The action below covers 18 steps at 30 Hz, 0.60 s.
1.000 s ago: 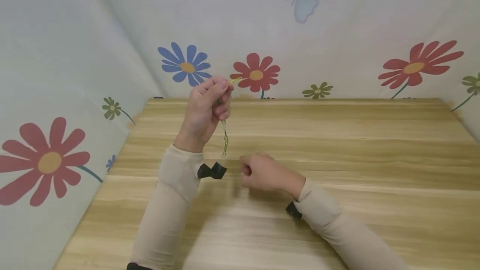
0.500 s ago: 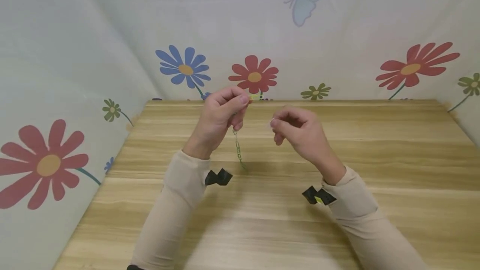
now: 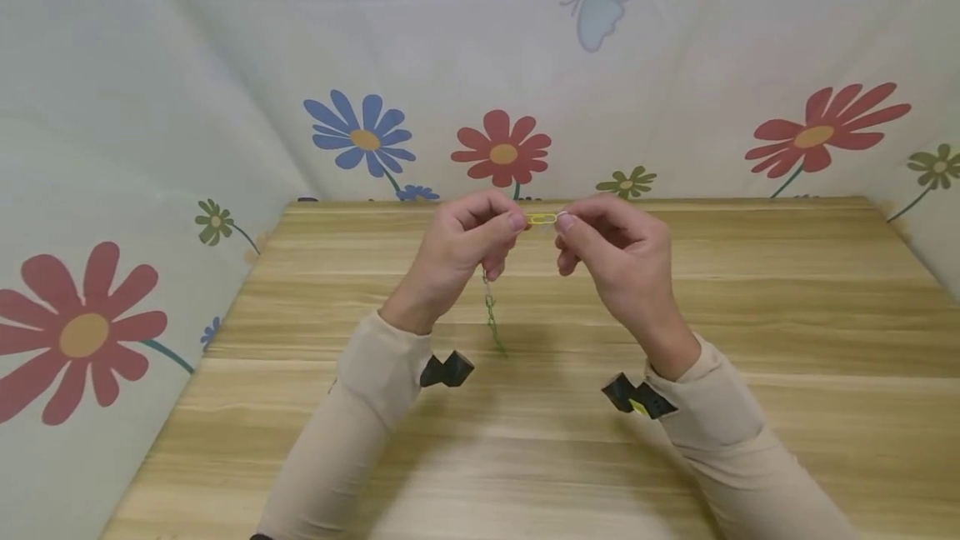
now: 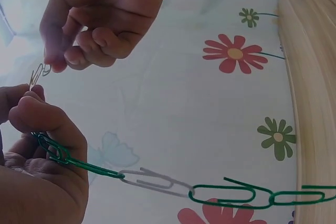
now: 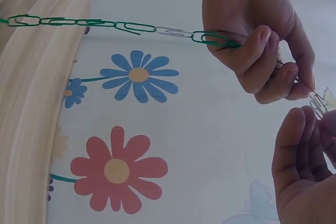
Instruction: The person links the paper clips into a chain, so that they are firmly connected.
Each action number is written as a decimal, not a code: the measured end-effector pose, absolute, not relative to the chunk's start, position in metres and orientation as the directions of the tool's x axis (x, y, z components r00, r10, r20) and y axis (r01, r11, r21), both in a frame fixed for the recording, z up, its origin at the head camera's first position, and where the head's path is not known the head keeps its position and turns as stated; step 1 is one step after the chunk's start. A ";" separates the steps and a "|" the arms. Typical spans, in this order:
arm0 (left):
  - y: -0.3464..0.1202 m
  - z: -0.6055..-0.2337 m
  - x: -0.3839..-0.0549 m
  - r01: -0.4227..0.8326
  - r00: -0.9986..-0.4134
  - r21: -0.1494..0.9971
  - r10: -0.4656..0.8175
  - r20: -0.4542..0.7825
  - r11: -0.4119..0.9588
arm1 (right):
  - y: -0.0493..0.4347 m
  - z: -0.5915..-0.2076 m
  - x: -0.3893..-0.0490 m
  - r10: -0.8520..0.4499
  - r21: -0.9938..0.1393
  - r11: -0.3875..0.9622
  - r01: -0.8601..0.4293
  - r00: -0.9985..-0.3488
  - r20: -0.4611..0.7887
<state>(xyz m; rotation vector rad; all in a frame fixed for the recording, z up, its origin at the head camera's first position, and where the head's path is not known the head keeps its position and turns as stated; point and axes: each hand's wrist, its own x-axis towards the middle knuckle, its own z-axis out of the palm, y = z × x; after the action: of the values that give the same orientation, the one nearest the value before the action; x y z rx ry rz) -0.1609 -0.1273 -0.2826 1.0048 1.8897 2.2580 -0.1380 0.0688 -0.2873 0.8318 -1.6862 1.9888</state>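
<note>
My left hand point(image 3: 459, 255) pinches a yellow paper clip point(image 3: 542, 219) between thumb and forefinger, its free end pointing right. From the same hand a chain of linked paper clips point(image 3: 491, 315) hangs down over the table; the left wrist view shows green clips point(image 4: 231, 196) with a white clip point(image 4: 137, 179) among them. Part of the chain is hidden in the curled fingers. My right hand point(image 3: 628, 267) pinches a small white paper clip point(image 3: 562, 213) at the yellow clip's right end. Whether the two clips are hooked together, I cannot tell.
Below the hands lies a wood-grain table point(image 3: 750, 315). A white backdrop point(image 3: 675, 40) printed with flowers and a butterfly stands behind it and along its left side. Black devices point(image 3: 447, 369) are strapped to both wrists over beige sleeves point(image 3: 330, 448).
My right hand has risen from low over the table, now with a white paper clip, and come to the yellow clip. My left hand has moved right and slightly down, the chain with it.
</note>
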 end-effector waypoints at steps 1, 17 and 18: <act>-0.127 -0.283 -0.161 0.371 -0.791 0.891 0.412 0.451 -0.262 | 0.069 -0.287 -0.138 -0.065 -0.733 -0.192 -0.653 -0.736 0.673; -0.122 -0.284 -0.157 0.341 -0.809 0.908 0.417 0.415 -0.243 | 0.068 -0.283 -0.133 -0.005 -0.672 -0.170 -0.721 -0.681 0.732; -0.122 -0.284 -0.157 0.333 -0.808 0.912 0.425 0.407 -0.240 | 0.069 -0.283 -0.132 0.015 -0.670 -0.181 -0.720 -0.683 0.730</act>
<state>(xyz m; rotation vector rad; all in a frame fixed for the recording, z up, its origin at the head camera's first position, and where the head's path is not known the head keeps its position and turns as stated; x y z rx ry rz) -0.1568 -0.1215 -0.2845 0.9487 1.8960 2.2313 -0.1322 0.0690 -0.2831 0.8167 -1.5842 1.9150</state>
